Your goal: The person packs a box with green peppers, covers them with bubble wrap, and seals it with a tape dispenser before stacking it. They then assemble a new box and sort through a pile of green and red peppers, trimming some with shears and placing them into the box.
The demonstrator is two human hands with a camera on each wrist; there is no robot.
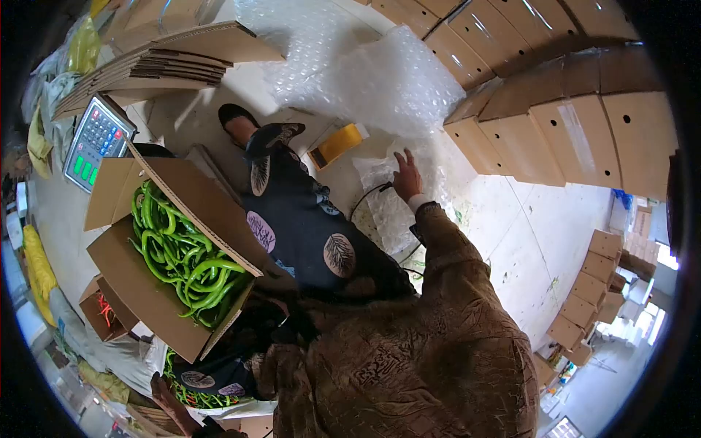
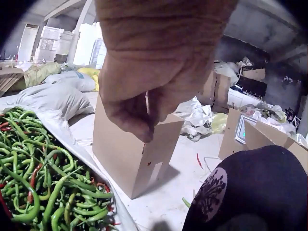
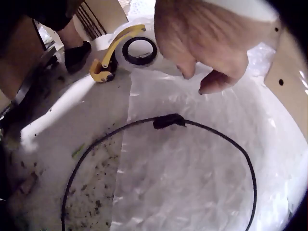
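My right hand (image 1: 407, 177) reaches over a clear plastic sheet (image 1: 387, 215), its fingers spread and holding nothing. In the right wrist view that hand (image 3: 202, 45) hangs above the sheet (image 3: 159, 187), with a black cable loop (image 3: 250, 163) below it. My left hand (image 1: 170, 403) is low beside a pile of peppers (image 1: 197, 396). The left wrist view has this hand (image 2: 159, 62) with loosely bent fingers in front of a carton (image 2: 120, 154); no held thing shows. A carton (image 1: 139, 288) of green peppers (image 1: 175, 248) stands tilted near my legs.
A yellow tape dispenser (image 3: 103, 72) lies by a black ring (image 3: 139, 51). Bubble wrap (image 1: 380, 80) spreads at the top. Stacked cartons (image 1: 577, 139) stand at the right, flattened cardboard (image 1: 175, 66) and a scale (image 1: 96, 142) at the left. A small carton (image 1: 109, 328) holds red peppers.
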